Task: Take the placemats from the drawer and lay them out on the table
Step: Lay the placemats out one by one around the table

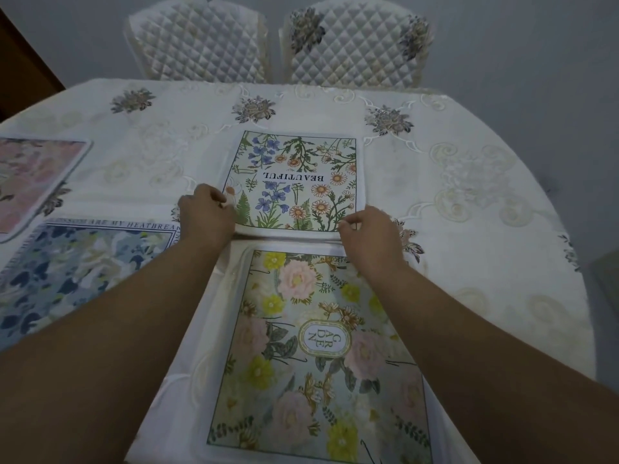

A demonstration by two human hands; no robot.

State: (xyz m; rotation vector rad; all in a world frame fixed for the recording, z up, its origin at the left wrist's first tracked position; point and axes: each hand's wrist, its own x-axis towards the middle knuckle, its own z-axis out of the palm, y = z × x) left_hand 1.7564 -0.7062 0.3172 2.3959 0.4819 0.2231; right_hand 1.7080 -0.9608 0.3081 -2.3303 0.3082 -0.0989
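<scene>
Left hand: the left hand (207, 214) sits at about 10 o'clock from the centre of the view, fingers curled and pinching the near-left corner of the wildflower placemat.
Right hand: the right hand (370, 234) lies at about 2 o'clock from the centre, thumb and fingers pinching that same mat's near-right corner.
Wildflower placemat: the wildflower placemat (296, 175), printed "BEAUTIFUL" upside down to the wearer, lies flat at 12 o'clock on the table, both near corners held.
Garden placemat: the garden placemat (301, 356), marked "GARDEN" in an oval, lies flat at 6 o'clock, its far edge just beside the wildflower mat's near edge; both forearms cross above it.
Blue placemat: the blue placemat (77, 262) lies at 9 o'clock, partly under the left forearm.
Pink placemat: the pink placemat (37, 175) lies at 10 o'clock by the left edge, cut off by the frame.
Table: the table (469, 195) wears a white embroidered cloth with dark flower motifs.
Chairs: two quilted chairs (201, 41) stand at the far side, at 12 o'clock.
</scene>
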